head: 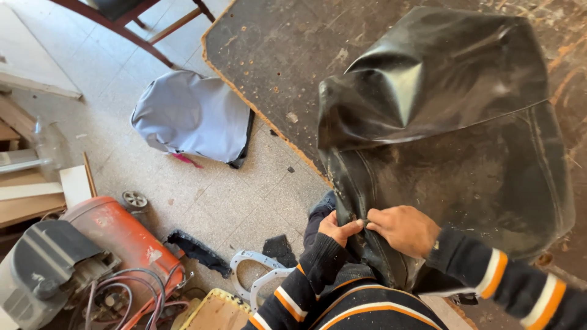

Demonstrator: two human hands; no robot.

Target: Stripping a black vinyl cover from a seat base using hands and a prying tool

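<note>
- Head view, looking straight down: the left hand [335, 231] and the right hand [400, 229] meet at the near edge of a black seat cover [465, 159], fingertips almost touching each other.
- The left hand is closed in a pinch, thumb pressed against the cover's folded rim; the right hand is curled over the same rim just beside it, fingers tucked under and gripping the material.
- The black seat cover lies on the dark, scratched counter [269, 55], spread across its right part and hanging over the near edge toward the person's lap. Its upper part is glossy and bulges up in a crumpled peak; the lower part is dull and dusty.
- Both sleeves [501, 278] are dark with orange and white stripes.
- The counter's left edge runs diagonally, its bare wood chipped along the rim.
- Down on the tiled floor [202, 201], left of the counter, sits a grey seat cover [189, 113], well apart from the hands.
- At the lower left corner of the floor stands a red compressor [116, 235] with hoses coiled beside it.
- Near the person's knees lie white ring-shaped plastic pieces [257, 272] and a scrap of black material [199, 250].
- Wooden chair legs [131, 27] show at the top of the floor.
</note>
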